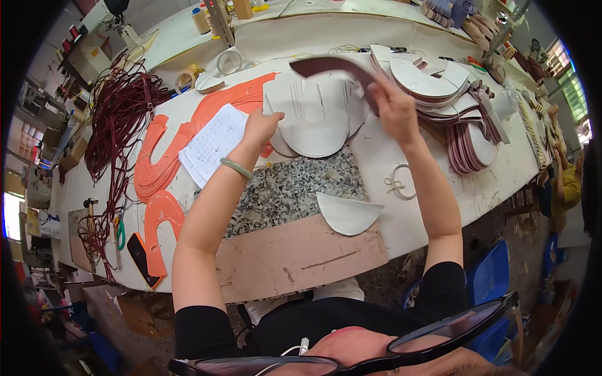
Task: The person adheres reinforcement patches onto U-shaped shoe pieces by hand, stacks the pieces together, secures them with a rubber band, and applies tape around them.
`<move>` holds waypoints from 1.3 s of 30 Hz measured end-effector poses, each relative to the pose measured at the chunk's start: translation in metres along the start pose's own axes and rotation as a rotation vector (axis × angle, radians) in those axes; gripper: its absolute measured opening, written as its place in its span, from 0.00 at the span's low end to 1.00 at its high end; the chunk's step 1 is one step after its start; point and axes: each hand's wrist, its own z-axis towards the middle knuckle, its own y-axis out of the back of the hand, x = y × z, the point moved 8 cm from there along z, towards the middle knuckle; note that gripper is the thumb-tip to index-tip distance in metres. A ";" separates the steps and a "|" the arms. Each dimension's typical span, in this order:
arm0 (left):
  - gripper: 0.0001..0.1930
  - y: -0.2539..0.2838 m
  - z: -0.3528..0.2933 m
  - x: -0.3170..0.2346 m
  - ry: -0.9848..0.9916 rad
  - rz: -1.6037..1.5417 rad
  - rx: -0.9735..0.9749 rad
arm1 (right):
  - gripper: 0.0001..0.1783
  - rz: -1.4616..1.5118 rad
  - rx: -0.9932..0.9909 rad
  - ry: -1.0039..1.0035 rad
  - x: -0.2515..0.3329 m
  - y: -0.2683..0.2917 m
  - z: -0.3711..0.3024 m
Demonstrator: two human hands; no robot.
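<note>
Maroon strip (335, 66), upper centre, is pinched in right hand (394, 111) while left hand (260, 128), fingers curled, steadies white stack (316, 119).

A long curved strip (342, 67), dark maroon on the face shown, is held raised above the worktop (401, 219), arching from left to right, its right end gripped in the right hand (394, 109). Beneath it, a stack of pale grey rounded cut pieces (316, 116) is laid flat, fanned slightly, and is pressed at its left edge by the left hand (260, 128).
</note>
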 end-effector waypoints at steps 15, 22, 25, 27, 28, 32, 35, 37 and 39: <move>0.19 -0.005 -0.002 0.005 0.167 -0.633 0.103 | 0.37 -0.283 0.579 0.269 0.016 -0.138 -0.060; 0.25 -0.022 -0.003 0.006 0.198 -0.959 0.252 | 0.15 -0.176 -0.061 0.360 0.054 -0.028 0.038; 0.24 -0.022 -0.004 0.007 0.136 -0.803 0.171 | 0.16 -0.363 -0.205 0.673 0.095 -0.016 0.034; 0.23 -0.025 -0.009 -0.004 0.076 -0.771 0.146 | 0.17 -0.400 -0.044 0.639 0.074 -0.048 0.018; 0.23 -0.029 -0.009 -0.008 0.068 -0.796 0.128 | 0.18 -0.438 0.115 0.601 0.060 -0.069 0.007; 0.25 -0.023 0.006 0.005 0.065 -0.890 0.127 | 0.37 -0.355 0.709 0.272 0.033 -0.129 -0.051; 0.25 -0.028 0.003 -0.001 0.059 -0.885 0.136 | 0.43 -0.211 0.724 0.143 0.014 -0.124 -0.048; 0.24 -0.028 0.000 -0.003 0.066 -0.880 0.133 | 0.35 0.020 0.798 -0.003 -0.004 -0.118 -0.030; 0.20 -0.032 -0.002 -0.001 0.133 -0.919 0.159 | 0.21 0.135 0.709 -0.039 -0.013 -0.097 0.001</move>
